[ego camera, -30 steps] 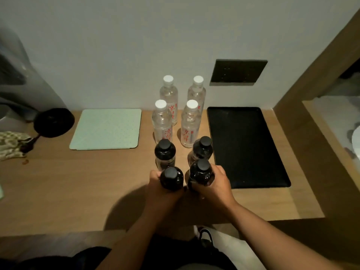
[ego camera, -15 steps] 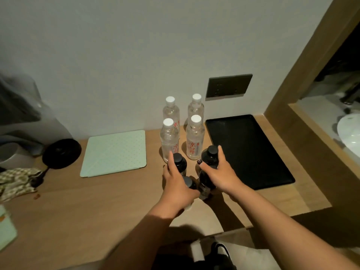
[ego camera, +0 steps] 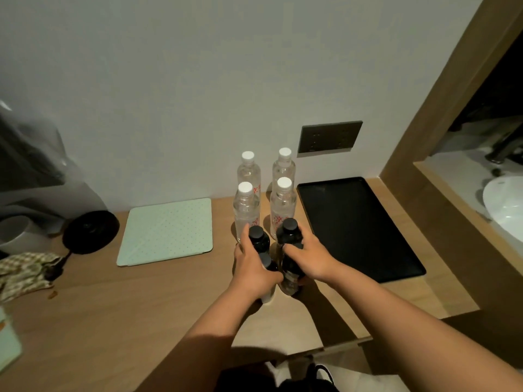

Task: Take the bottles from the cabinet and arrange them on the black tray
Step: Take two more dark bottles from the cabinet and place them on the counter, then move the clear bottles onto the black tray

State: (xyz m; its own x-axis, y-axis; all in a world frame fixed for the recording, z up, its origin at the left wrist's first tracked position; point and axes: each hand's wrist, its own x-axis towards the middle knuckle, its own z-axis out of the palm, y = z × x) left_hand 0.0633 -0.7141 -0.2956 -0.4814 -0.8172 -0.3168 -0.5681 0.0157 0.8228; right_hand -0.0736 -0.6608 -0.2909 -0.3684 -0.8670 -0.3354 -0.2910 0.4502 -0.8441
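Four dark bottles with black caps stand in a tight cluster on the wooden desk, left of the black tray [ego camera: 362, 230], which has nothing on it. My left hand [ego camera: 253, 274] wraps the near-left dark bottle [ego camera: 267, 295], its fingers reaching up beside the far-left dark bottle [ego camera: 258, 237]. My right hand [ego camera: 310, 258] grips the near-right dark bottle [ego camera: 290, 278], with fingers against the far-right dark bottle [ego camera: 288, 232]. Behind them stand four clear water bottles [ego camera: 246, 206] with white caps.
A mint-green pad [ego camera: 167, 227] lies left of the bottles. Further left are a round black object [ego camera: 90, 232] and a patterned cloth [ego camera: 25, 273]. A dark socket panel [ego camera: 329, 136] is on the wall. A wooden partition [ego camera: 424, 154] and a sink [ego camera: 506, 210] are at the right.
My hands have slid forward from the near pair of dark bottles so that their fingers now also reach the far pair. The view has pulled back and tilted up.
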